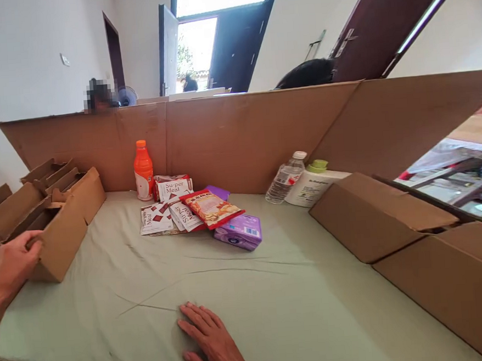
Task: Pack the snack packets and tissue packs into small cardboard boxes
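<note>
- Left hand (13,262) at the left edge of the table, fingers curled over the top rim of an open box (58,232); thumb side toward the camera, grip closed on the rim.
- The box: plain brown cardboard, unprinted, flaps up, lying at the table's left side. It is the nearest of a row of like boxes (46,177) that runs back toward the cardboard wall (238,136).
- Right hand (211,342) flat on the green cloth (294,298), palm down, fingers spread a little, holding nothing.
- Middle of the table, well apart from both hands: an orange bottle (143,171) upright by the wall; beside it white "Super Meal" sachets (172,204), a red snack packet (211,208) lying over them, and a purple pack (238,231) just beside that.
- Further right: a clear water bottle (284,180) lying tilted and a white bottle (313,185) with a green cap, touching.
- Right side: two closed brown cartons (375,215), one nearer than the other.
</note>
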The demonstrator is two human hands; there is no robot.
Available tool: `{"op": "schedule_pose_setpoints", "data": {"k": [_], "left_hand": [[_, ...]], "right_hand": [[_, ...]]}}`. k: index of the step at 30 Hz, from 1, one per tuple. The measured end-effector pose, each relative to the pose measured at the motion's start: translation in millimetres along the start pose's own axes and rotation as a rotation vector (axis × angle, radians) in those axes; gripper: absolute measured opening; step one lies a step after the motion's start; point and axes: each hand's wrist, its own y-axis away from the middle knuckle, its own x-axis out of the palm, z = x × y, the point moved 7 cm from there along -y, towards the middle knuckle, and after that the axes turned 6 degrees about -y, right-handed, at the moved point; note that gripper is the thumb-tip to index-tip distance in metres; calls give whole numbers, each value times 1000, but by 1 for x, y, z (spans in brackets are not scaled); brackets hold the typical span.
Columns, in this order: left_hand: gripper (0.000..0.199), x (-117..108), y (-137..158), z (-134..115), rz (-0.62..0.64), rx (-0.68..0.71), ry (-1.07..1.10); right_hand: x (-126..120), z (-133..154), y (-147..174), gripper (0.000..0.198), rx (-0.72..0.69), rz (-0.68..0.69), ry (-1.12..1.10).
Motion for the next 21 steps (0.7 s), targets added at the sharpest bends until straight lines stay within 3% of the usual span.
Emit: {"op": "schedule_pose_setpoints", "data": {"k": [4,8,11,15,21], "left_hand": [[30,-2,44,-69,100,209,132],[22,-19,93,-158,154,610,373],[25,-29,119,-198,192,796,452],[31,-35,129,-211,97,821,495],[34,-28,123,-196,13,744,467]], "right_hand": [[-8,-16,13,36,41,-271,-141],[-46,-44,37,41,260,-656,-395],[-74,-63,56,46,421,-842,-652],[-80,-67,56,49,457,-710,-897],[-76,-48,25,51,391,-593,-849]]}}
